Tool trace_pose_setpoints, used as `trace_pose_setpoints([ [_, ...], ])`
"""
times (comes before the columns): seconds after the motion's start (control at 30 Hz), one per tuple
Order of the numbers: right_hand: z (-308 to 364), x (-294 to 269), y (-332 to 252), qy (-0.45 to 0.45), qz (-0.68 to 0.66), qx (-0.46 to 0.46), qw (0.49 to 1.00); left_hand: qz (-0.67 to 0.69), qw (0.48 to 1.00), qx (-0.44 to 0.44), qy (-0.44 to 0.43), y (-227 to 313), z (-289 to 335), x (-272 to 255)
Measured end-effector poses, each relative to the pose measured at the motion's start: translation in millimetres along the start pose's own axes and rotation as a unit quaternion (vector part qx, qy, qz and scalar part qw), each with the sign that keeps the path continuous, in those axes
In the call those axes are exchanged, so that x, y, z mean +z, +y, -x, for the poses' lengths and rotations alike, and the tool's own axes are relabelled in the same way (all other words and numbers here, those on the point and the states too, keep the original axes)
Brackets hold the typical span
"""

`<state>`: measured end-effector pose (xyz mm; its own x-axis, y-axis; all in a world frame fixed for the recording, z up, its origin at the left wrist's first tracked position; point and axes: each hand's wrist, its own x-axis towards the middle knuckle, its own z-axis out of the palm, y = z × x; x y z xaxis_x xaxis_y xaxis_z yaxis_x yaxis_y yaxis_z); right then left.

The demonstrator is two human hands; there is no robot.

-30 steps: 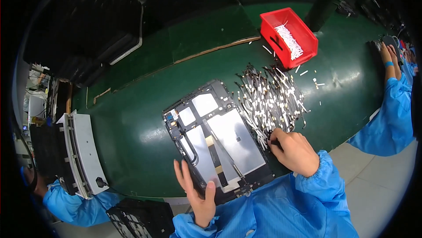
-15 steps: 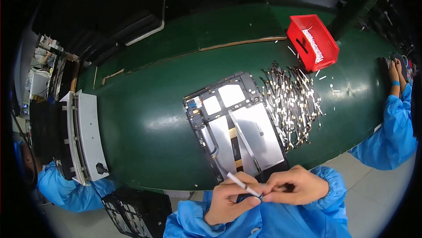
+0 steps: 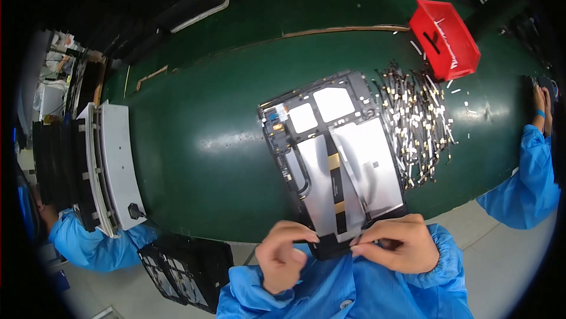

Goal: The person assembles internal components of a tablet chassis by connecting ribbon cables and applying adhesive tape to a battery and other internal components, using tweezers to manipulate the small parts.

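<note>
An opened tablet-like device [image 3: 273, 160] lies tilted on the green table before me, its near edge toward my body. Two broad silver battery packs [image 3: 372, 160] fill most of its black frame, with a dark strip and gold-coloured tape between them. My right hand [image 3: 404, 243] is at the near edge, thumb and forefinger pinched on something small and dark that I cannot make out. My left hand [image 3: 284, 258] hovers at the near left corner, thumb and forefinger apart, with nothing seen in it. A pile of short black-and-white cables [image 3: 417, 127] lies beside the device.
A red bin [image 3: 466, 42] with white strips inside stands at the far right; loose white pieces lie near it. White and black panels [image 3: 122, 165] stand at the left. More black device frames [image 3: 203, 269] sit below the table edge. People in blue sleeves [image 3: 522, 183] work on both sides.
The white strip seen between my hands is no longer visible there. My left hand has moved left, its fingers parted from the right hand. The view has shifted, so the device appears farther right.
</note>
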<state>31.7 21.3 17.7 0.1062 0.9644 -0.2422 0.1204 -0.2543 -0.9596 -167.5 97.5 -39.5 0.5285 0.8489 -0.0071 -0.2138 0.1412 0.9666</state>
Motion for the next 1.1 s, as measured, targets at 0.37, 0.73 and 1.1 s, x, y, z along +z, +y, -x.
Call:
trace_pose_setpoints([
  [0.37,-12.3,7.0,10.3,0.015,-0.02,-0.049,0.998,-0.472,0.842,-0.045,0.258,19.4,36.3,-49.4],
  [0.73,-12.3,7.8,12.4,0.001,0.012,-0.049,0.999,-0.331,0.926,-0.149,0.104,8.0,39.5,-36.7],
  [1.1,-9.5,8.8,15.7,-0.013,0.0,-0.059,0.998,-0.615,0.781,-0.105,-0.033,19.3,36.5,-34.3],
])
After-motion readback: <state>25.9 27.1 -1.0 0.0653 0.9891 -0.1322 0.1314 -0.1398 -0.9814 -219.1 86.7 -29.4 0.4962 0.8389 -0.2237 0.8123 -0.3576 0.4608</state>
